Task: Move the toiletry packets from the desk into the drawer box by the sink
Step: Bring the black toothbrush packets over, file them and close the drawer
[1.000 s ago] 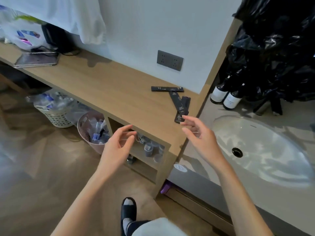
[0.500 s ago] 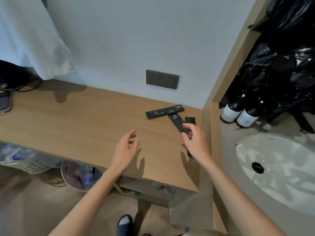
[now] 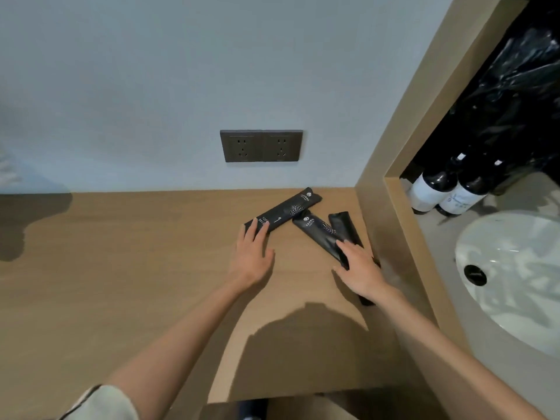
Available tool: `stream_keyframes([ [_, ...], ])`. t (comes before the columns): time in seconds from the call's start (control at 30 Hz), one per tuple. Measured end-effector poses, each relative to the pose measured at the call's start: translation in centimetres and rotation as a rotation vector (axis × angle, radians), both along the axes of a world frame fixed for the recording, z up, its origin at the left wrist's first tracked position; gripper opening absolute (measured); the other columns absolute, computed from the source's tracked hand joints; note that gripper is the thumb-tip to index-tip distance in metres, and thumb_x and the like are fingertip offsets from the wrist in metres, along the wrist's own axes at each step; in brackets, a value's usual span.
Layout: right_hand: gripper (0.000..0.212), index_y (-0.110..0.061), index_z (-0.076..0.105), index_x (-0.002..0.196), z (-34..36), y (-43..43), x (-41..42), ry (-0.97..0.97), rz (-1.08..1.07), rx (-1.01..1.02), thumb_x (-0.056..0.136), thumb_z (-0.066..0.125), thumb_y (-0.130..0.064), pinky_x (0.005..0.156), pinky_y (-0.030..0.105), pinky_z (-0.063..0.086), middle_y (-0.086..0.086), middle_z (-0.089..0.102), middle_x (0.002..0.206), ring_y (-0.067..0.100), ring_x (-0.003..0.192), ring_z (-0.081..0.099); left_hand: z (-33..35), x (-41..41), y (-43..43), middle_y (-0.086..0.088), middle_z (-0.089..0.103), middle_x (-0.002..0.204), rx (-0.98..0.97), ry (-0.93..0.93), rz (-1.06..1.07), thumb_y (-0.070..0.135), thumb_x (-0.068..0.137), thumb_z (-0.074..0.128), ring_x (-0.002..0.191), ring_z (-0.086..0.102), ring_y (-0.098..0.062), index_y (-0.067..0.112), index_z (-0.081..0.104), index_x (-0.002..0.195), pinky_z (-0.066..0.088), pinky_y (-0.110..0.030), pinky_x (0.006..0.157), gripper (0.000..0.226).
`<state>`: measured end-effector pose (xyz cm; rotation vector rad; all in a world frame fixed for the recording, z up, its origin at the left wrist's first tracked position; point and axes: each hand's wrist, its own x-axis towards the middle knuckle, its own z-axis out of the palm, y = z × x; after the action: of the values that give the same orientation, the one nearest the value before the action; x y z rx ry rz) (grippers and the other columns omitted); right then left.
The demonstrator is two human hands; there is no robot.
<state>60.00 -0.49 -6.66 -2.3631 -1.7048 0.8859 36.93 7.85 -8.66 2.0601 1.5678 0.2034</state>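
Observation:
Three long black toiletry packets lie at the back right of the wooden desk (image 3: 121, 268). The far packet (image 3: 288, 209) lies slanted, and the fingertips of my left hand (image 3: 251, 256) rest flat on its left end. The middle packet (image 3: 319, 236) and the right packet (image 3: 344, 227) lie side by side; my right hand (image 3: 359, 269) lies flat over their near ends and hides them. Neither hand has its fingers closed around a packet. No drawer box is in view.
A dark double wall socket (image 3: 261, 146) sits above the packets. A wooden partition (image 3: 391, 225) borders the desk on the right. Beyond it are a white sink (image 3: 515, 268), two dark bottles with white labels (image 3: 445, 192) and black plastic wrap (image 3: 521, 95).
My view has closed in on the desk. My left hand moved forward onto the end of the far packet. My right hand stays on the two right packets.

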Motion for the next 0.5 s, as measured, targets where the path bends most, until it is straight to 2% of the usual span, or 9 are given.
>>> stream_keyframes([
  [0.1, 0.064, -0.021, 0.017, 0.153, -0.9, -0.2, -0.6, -0.122, 0.032, -0.040, 0.098, 0.048, -0.033, 0.119, 0.037, 0.016, -0.002, 0.012, 0.161, 0.022, 0.148, 0.011, -1.0, 0.2, 1.5, 0.003, -0.001, 0.162, -0.033, 0.145, -0.085, 0.038, 0.098, 0.034, 0.148, -0.010, -0.028, 0.028, 0.009, 0.153, 0.005, -0.053, 0.118, 0.061],
  [0.17, 0.062, -0.022, 0.020, 0.152, -1.1, -0.5, -1.1, -0.164, 0.027, -0.014, 0.098, 0.046, -0.033, 0.118, 0.036, 0.017, -0.004, 0.013, 0.161, 0.021, 0.147, 0.013, -1.6, 0.0, 2.0, 0.005, -0.002, 0.162, -0.049, 0.216, -0.130, 0.039, 0.099, 0.027, 0.148, -0.011, -0.027, 0.028, 0.006, 0.153, 0.003, -0.054, 0.118, 0.058],
  [0.3, 0.056, -0.025, 0.029, 0.149, -1.4, -1.1, -2.2, -0.189, 0.034, 0.021, 0.097, 0.048, -0.031, 0.115, 0.038, 0.026, -0.003, 0.023, 0.157, 0.021, 0.142, 0.021, -2.2, -0.7, 2.4, 0.004, 0.004, 0.162, 0.008, 0.287, -0.206, 0.034, 0.102, 0.021, 0.148, 0.004, -0.025, 0.026, 0.007, 0.153, 0.009, -0.052, 0.117, 0.053],
  [0.5, 0.047, -0.028, 0.044, 0.141, -1.9, -2.7, -4.2, -0.189, 0.045, 0.067, 0.095, 0.051, -0.037, 0.108, 0.038, 0.038, -0.004, 0.041, 0.145, 0.015, 0.132, 0.040, -2.3, -2.7, 1.6, 0.003, 0.021, 0.158, 0.070, 0.331, -0.246, 0.034, 0.101, 0.026, 0.145, 0.019, -0.020, 0.027, 0.020, 0.151, 0.015, -0.047, 0.115, 0.051],
])
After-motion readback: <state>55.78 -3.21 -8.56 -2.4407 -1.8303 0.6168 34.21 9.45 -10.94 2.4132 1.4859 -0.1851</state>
